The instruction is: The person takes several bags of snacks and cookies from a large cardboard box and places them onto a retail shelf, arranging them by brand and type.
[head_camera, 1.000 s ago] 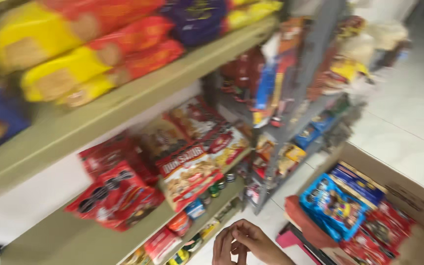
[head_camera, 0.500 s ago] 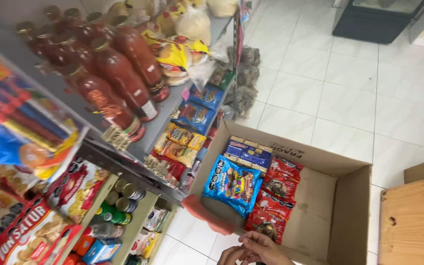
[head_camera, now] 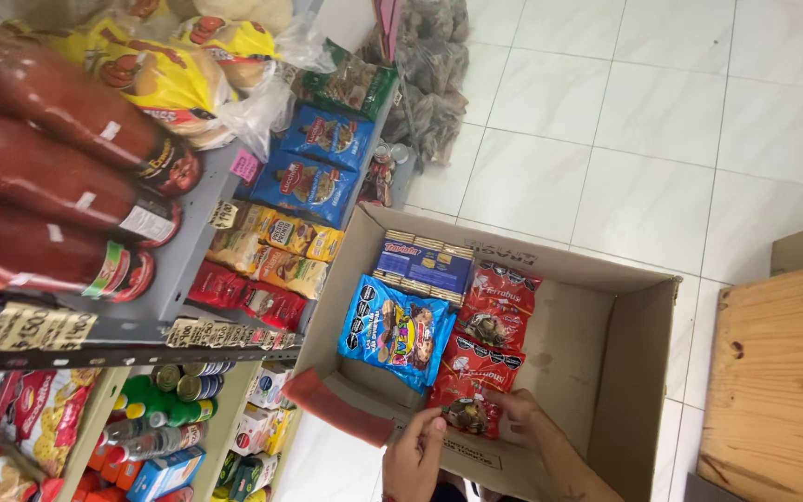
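Both hands low in frame, inside an open cardboard box [head_camera: 606, 372] on the tiled floor [head_camera: 606, 139]. Right hand [head_camera: 519, 410] and left hand [head_camera: 414, 455] are both closed on a small red snack packet [head_camera: 466, 413], glossy, with a dark round picture, at the near end of a row of matching red packets [head_camera: 499, 321]. Just left of it lies a blue cookie bag [head_camera: 392, 330]; a blue wafer pack [head_camera: 427, 267] sits behind. Shelf [head_camera: 188, 279] of goods to the left.

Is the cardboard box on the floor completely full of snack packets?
No. The cardboard box holds packets only on its left side, such as the blue cookie bag; its right half shows bare cardboard.
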